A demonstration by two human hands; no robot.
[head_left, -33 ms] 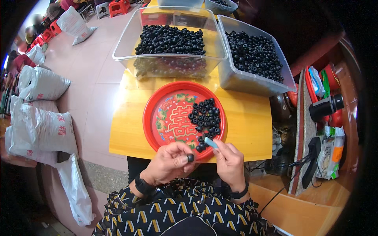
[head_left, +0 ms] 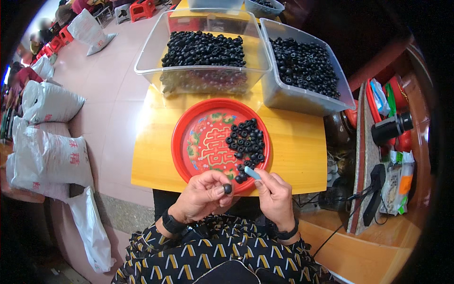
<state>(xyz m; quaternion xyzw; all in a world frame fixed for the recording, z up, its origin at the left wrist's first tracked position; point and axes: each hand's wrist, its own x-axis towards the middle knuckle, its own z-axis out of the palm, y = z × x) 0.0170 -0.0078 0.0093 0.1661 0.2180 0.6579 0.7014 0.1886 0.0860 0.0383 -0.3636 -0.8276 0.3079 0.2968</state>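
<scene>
- Left hand (head_left: 201,196): thumb and forefinger are pinching a round black piece (head_left: 227,189) with no slack between them; the other fingers are curling in toward the palm. Which way any hole in it is facing, I cannot tell.
- Right hand (head_left: 276,196): thumb and forefinger are closing on a short pale-blue stick (head_left: 252,173), its free end pointing up and leftward, toward the tray. What it is made of, I cannot tell.
- Change since a moment ago: hardly any. The piece and the stick are sitting almost exactly where they were, drifting by a hair at most; both pinches are staying as they were.
- Meaning for the work: it appears to be standing at the same stage, with one piece in hand. I am noticing no piece joining or leaving the tray, and the stick is keeping apart from the held piece.
- The held piece is hanging just off the near edge of the red tray (head_left: 178,142).
- More black pieces (head_left: 248,143), many showing a hole, are lying along the tray's right side, its left side lying bare.
- The tray is resting on a yellow tabletop (head_left: 298,156); beyond it, a clear bin (head_left: 203,69) and a cloudy bin (head_left: 293,99) are holding many similar pieces.
</scene>
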